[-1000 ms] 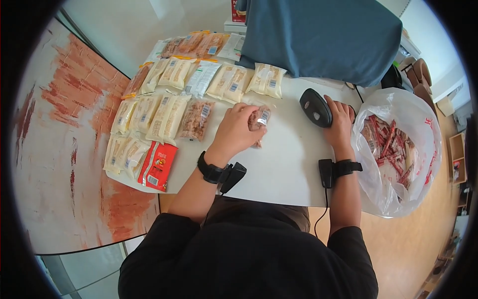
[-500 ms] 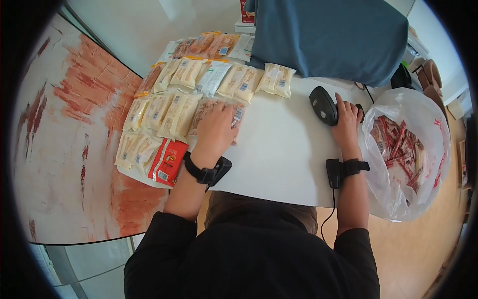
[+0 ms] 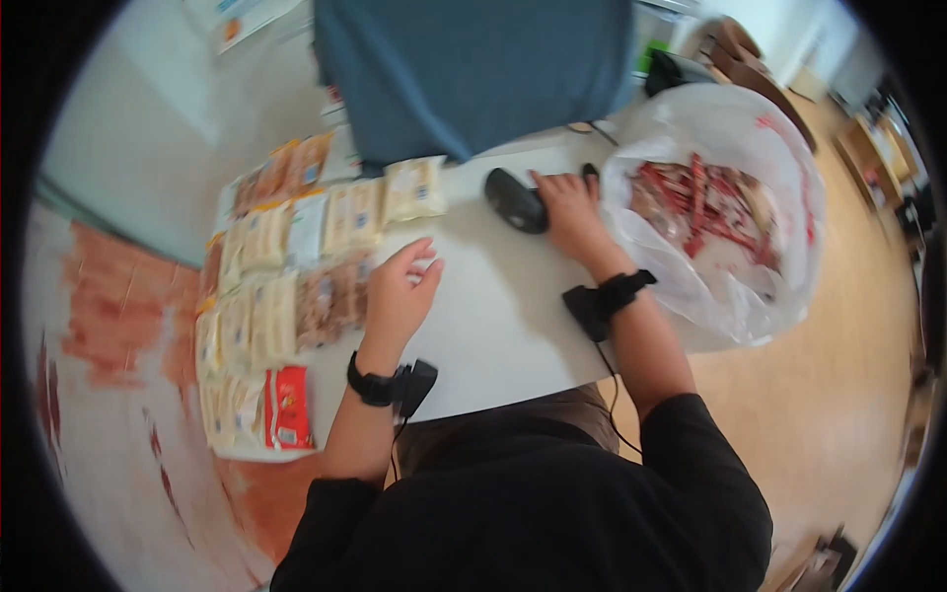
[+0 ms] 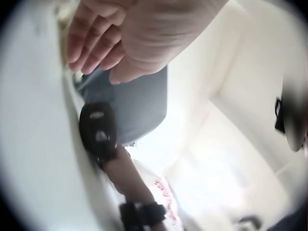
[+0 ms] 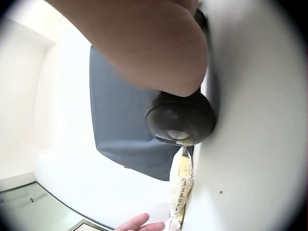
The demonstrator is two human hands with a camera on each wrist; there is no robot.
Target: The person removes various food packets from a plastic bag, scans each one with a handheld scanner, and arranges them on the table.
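In the head view my right hand (image 3: 575, 222) grips the handle of a black barcode scanner (image 3: 515, 201) that lies low over the white table. The scanner's rounded head (image 5: 180, 120) fills the middle of the right wrist view. My left hand (image 3: 401, 296) is empty, its fingers loosely bent, as the left wrist view also shows. Just left of it, two clear packets of brownish pieces (image 3: 316, 308) lie side by side. A cream-coloured packet (image 3: 414, 187) sits at the end of the row beyond that hand.
Rows of cream and orange-brown packets (image 3: 264, 235) cover the table's left part, with a red packet (image 3: 287, 407) at the front. A white plastic bag (image 3: 681, 296) of red-wrapped sticks stands at the right. A blue-grey cloth (image 3: 473, 79) drapes over something behind.
My left hand has set the packet of brownish pieces down beside a similar one, let go and drawn away rightward. The right hand still holds the scanner. The head view has swung right.
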